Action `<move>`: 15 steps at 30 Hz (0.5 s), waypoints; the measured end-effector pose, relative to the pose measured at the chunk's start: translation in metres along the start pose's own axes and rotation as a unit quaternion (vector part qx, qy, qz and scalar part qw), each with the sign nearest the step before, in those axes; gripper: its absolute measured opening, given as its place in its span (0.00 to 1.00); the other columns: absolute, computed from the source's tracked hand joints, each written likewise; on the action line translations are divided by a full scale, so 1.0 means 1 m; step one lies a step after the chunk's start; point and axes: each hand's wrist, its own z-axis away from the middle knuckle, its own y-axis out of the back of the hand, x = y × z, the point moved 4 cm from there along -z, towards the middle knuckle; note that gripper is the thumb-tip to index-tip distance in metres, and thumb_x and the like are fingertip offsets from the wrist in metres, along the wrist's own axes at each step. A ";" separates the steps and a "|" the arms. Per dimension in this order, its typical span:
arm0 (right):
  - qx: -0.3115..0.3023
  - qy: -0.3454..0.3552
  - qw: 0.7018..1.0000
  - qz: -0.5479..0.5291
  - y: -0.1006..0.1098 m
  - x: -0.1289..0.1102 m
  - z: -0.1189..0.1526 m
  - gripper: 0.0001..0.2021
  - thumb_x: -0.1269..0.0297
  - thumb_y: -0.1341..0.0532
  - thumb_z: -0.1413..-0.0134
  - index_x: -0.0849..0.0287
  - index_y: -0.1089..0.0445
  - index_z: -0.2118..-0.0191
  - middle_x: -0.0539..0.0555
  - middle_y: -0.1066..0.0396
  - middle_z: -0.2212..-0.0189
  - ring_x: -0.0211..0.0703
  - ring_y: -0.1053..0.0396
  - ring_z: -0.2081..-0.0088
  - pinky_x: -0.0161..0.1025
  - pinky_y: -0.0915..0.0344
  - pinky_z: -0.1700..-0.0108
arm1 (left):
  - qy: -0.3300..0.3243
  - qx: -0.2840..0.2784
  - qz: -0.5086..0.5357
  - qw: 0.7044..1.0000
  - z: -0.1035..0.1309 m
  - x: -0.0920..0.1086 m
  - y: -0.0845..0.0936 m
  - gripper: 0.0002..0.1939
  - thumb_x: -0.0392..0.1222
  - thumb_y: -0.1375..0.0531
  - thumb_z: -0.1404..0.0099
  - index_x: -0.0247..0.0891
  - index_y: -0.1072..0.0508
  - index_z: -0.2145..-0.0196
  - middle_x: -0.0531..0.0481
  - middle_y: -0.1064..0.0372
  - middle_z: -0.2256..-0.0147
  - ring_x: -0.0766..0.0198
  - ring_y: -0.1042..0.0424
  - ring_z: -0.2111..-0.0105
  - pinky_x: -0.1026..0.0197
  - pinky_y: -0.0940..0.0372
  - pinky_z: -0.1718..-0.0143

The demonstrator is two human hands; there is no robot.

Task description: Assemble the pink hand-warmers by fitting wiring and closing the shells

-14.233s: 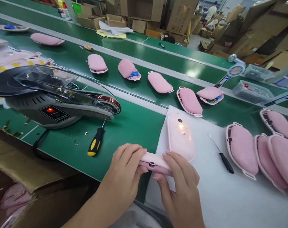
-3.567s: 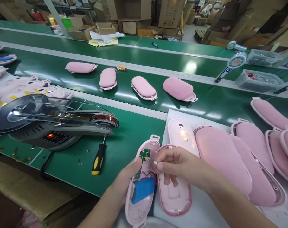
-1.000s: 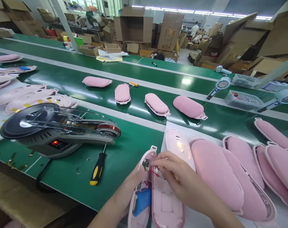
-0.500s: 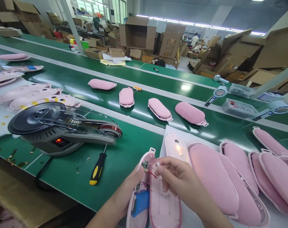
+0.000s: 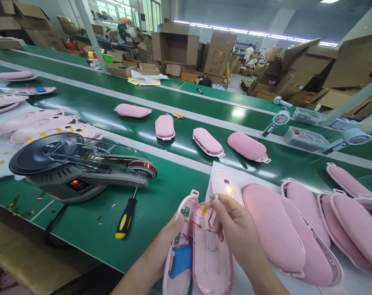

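Observation:
An opened pink oval case lies at the front. My left hand (image 5: 167,241) is closed around its left half-shell (image 5: 192,200), thumb near a small green circuit board (image 5: 185,211). A blue battery (image 5: 181,261) sits lower in that half, and a red wire (image 5: 194,223) leads out toward the other side. Beside it is the right half-shell (image 5: 213,262), with dark wires and a piece of yellow tape at its upper end. Above that end, my right hand (image 5: 235,219) pinches a small white connector (image 5: 216,197) between thumb and fingertip.
To the left stand a tape dispenser (image 5: 81,164) and a yellow-black screwdriver (image 5: 126,219). Several pink cases (image 5: 274,229) crowd the right side. More cases (image 5: 246,146) lie on the green conveyor belt (image 5: 136,131). Handheld fans (image 5: 351,139) and a clear plastic tray (image 5: 305,139) are farther right.
My right hand has moved up and slightly right, bringing the white connector away from the circuit board. Dark wires and yellow tape in the right half-shell now show. My left hand stays on its half.

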 end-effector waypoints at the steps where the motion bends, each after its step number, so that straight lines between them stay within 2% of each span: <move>1: -0.059 -0.034 0.996 -0.063 -0.003 0.001 0.000 0.19 0.46 0.45 0.43 0.58 0.32 0.60 0.52 0.29 0.70 0.33 0.39 0.83 0.33 0.42 0.82 | -0.003 -0.003 0.002 1.000 0.000 0.001 -0.001 0.27 0.51 0.41 0.37 0.39 0.34 0.42 0.41 0.26 0.51 0.48 0.30 0.48 0.49 0.43 0.42; 3: -0.159 -0.081 0.977 -0.120 -0.009 -0.001 0.001 0.18 0.47 0.43 0.45 0.59 0.34 0.62 0.49 0.30 0.72 0.29 0.42 0.84 0.29 0.46 0.83 | -0.004 -0.003 0.005 1.000 0.000 0.001 -0.004 0.27 0.52 0.40 0.38 0.38 0.31 0.44 0.42 0.25 0.52 0.47 0.29 0.50 0.49 0.42 0.43; 6: -0.226 -0.114 0.966 -0.049 -0.012 -0.003 0.003 0.10 0.56 0.43 0.44 0.59 0.37 0.65 0.46 0.32 0.76 0.28 0.42 0.83 0.27 0.49 0.81 | 0.009 0.023 0.005 1.000 0.002 0.001 -0.003 0.28 0.53 0.38 0.40 0.38 0.31 0.45 0.42 0.24 0.55 0.48 0.26 0.54 0.50 0.40 0.46; 9: -0.238 -0.095 0.965 0.054 -0.013 -0.004 0.004 0.08 0.62 0.46 0.43 0.59 0.37 0.70 0.47 0.35 0.78 0.31 0.40 0.79 0.28 0.44 0.78 | 0.029 0.043 0.011 0.999 0.003 -0.002 0.001 0.31 0.53 0.39 0.39 0.39 0.35 0.41 0.41 0.23 0.57 0.49 0.24 0.57 0.48 0.38 0.47; 11: -0.246 -0.071 0.963 0.086 -0.016 -0.007 0.004 0.08 0.65 0.47 0.43 0.59 0.35 0.72 0.47 0.37 0.78 0.33 0.40 0.77 0.30 0.43 0.76 | 0.032 0.041 0.012 0.999 0.003 -0.004 0.003 0.32 0.52 0.39 0.39 0.38 0.37 0.40 0.40 0.23 0.57 0.49 0.24 0.58 0.48 0.38 0.47; 15: -0.226 -0.016 0.963 0.142 -0.019 -0.016 0.001 0.06 0.70 0.46 0.48 0.57 0.37 0.74 0.47 0.38 0.77 0.35 0.41 0.75 0.32 0.45 0.75 | 0.013 0.040 -0.001 0.999 0.002 -0.005 0.007 0.32 0.52 0.39 0.39 0.38 0.36 0.40 0.40 0.24 0.55 0.48 0.26 0.54 0.49 0.39 0.45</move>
